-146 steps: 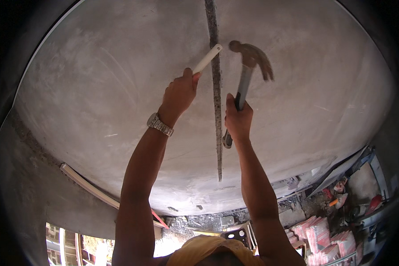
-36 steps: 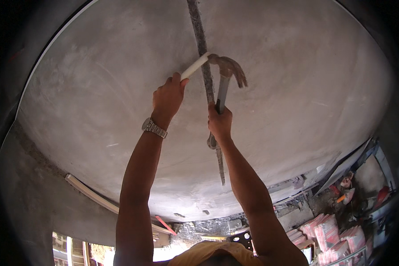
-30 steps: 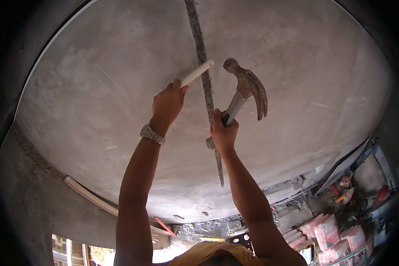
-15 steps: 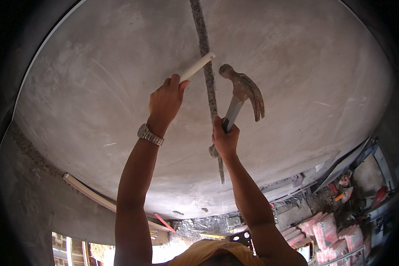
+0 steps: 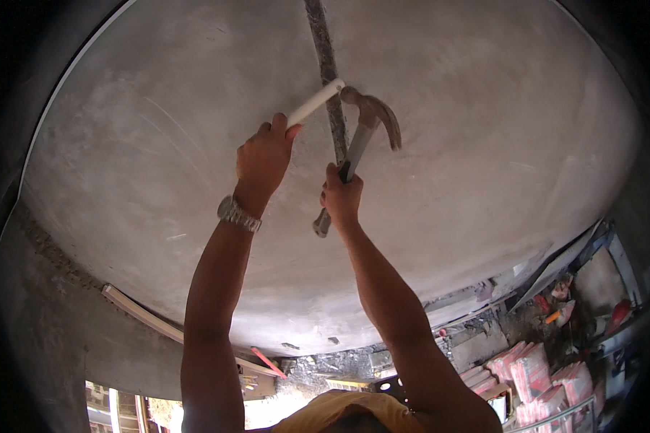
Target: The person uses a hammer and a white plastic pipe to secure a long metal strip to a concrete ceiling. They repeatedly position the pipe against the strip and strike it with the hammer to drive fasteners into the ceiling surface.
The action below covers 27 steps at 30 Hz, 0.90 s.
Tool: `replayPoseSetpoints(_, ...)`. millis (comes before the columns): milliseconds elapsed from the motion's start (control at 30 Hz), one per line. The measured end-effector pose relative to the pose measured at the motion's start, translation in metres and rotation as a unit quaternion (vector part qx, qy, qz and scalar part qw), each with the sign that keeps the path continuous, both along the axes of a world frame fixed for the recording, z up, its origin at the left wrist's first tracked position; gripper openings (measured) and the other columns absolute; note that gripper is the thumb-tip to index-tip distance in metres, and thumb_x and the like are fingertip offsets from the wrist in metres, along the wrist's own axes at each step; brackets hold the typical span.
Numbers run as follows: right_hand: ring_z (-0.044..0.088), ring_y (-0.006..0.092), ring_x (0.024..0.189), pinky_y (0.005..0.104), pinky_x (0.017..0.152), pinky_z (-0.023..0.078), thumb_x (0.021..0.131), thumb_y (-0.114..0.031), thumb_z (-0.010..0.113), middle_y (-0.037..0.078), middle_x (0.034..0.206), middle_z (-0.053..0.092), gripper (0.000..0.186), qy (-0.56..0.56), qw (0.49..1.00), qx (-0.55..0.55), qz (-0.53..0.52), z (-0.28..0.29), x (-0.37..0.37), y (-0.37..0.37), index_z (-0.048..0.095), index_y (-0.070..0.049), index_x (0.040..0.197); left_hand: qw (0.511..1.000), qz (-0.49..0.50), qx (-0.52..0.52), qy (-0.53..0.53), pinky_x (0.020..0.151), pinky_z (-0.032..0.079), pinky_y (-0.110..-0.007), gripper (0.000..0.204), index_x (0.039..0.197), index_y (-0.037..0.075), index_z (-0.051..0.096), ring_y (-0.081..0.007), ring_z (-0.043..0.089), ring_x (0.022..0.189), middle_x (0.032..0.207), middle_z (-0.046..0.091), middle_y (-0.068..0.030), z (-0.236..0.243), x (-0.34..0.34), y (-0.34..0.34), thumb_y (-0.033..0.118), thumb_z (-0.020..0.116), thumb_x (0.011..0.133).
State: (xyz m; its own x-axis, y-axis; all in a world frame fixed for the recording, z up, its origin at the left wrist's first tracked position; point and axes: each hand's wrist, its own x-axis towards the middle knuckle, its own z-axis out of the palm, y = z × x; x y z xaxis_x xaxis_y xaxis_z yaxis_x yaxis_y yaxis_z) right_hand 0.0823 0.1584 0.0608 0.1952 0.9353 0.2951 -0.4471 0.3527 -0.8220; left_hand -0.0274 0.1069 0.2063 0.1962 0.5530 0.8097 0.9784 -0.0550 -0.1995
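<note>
My left hand (image 5: 263, 159) is closed round the lower end of a short white pipe (image 5: 314, 103). The pipe slants up to the right, its far end over a dark groove (image 5: 323, 43) cut in the grey wall. In my right hand (image 5: 343, 196) is a claw hammer (image 5: 370, 110) with a rusty head and a grey and black handle. Its striking face is right at the pipe's far end; whether they touch I cannot tell. My right hand covers part of the handle, whose butt sticks out below, and the groove's lower part is hidden behind hand and hammer.
Grey plastered wall (image 5: 484, 144) fills most of the view. Stacked red and white packages (image 5: 531, 375) lie on the floor at the lower right, near a metal frame (image 5: 621, 270). A pale strip (image 5: 141, 314) runs along the lower left, above a bright opening.
The hammer has swung up and left, bringing its head to the pipe's far end. My left hand and the pipe have shifted slightly up and left.
</note>
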Motion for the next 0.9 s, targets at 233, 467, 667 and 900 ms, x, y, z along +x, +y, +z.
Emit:
replayPoseSetpoints(233, 0.040, 0.0074, 0.039, 0.0285, 0.037, 0.032, 0.096, -0.023, 0.061, -0.003, 0.051, 0.042, 0.036, 0.113, 0.993, 0.045, 0.006, 0.013, 0.004, -0.041, 0.045, -0.009, 0.068, 1.000, -0.009, -0.019, -0.002, 0.047, 0.055, -0.042, 0.035, 0.096, 0.009, 0.048, -0.0319, 0.068, 0.060, 0.071, 0.063, -0.0108, 0.000, -0.002, 0.000, 0.043, 0.043, 0.104)
replayPoseSetpoints(467, 0.042, 0.0095, 0.054, 0.0301, 0.049, 0.037, 0.096, -0.018, 0.059, 0.000, 0.055, 0.048, 0.034, -0.094, 0.996, -0.008, -0.007, 0.034, 0.038, -0.032, 0.052, 0.002, 0.070, 0.999, -0.012, -0.030, -0.025, 0.049, 0.054, -0.045, 0.036, 0.095, 0.008, 0.047, -0.0341, 0.068, 0.063, 0.070, 0.064, -0.0126, 0.001, -0.002, 0.007, 0.042, 0.044, 0.104)
replayPoseSetpoints(667, 0.046, 0.0101, 0.051, 0.0329, 0.047, 0.039, 0.097, -0.023, 0.059, 0.000, 0.054, 0.048, 0.037, -0.083, 0.986, 0.090, -0.115, 0.038, 0.030, -0.020, 0.052, -0.002, 0.067, 0.997, -0.043, -0.030, -0.050, 0.049, 0.051, -0.048, 0.034, 0.096, 0.007, 0.047, -0.0382, 0.067, 0.064, 0.067, 0.063, -0.0168, 0.002, 0.004, 0.016, 0.039, 0.044, 0.105)
replayPoseSetpoints(900, 0.049, 0.0139, 0.051, 0.0356, 0.048, 0.040, 0.096, -0.025, 0.061, 0.006, 0.055, 0.052, 0.038, -0.111, 0.982, 0.110, -0.108, 0.067, 0.053, -0.054, 0.055, 0.001, 0.068, 0.977, -0.107, -0.089, -0.162, 0.045, 0.043, -0.048, 0.035, 0.097, 0.005, 0.046, -0.0432, 0.061, 0.058, 0.064, 0.060, -0.0189, -0.002, 0.000, 0.016, 0.039, 0.044, 0.105)
